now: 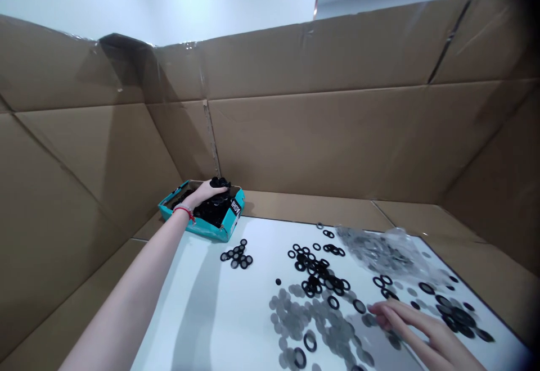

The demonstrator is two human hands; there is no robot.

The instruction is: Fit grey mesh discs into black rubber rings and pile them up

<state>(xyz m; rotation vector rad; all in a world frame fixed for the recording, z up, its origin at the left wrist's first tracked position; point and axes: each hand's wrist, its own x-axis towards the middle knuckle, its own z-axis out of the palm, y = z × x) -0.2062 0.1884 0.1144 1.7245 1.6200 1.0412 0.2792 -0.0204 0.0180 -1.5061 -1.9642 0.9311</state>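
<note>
Cardboard walls point(337, 135) rise around a white tabletop point(236, 315), likely as a barrier. A clear plastic bag point(379, 253) lies well right of a teal box point(206, 229). Left hand point(208, 189), over the box, grips a clump of black pieces point(220, 182); right hand point(417, 326), far right of the box, hangs low, fingertips near together, its hold impossible to tell. Black rings point(323, 272) and smaller grey discs point(291, 323) lie right of the box, apparently within that hand's reach.

left hand point(207, 191) at teal box point(213, 232), grip unclear | right hand point(439, 336) near discs point(291, 321)
</note>
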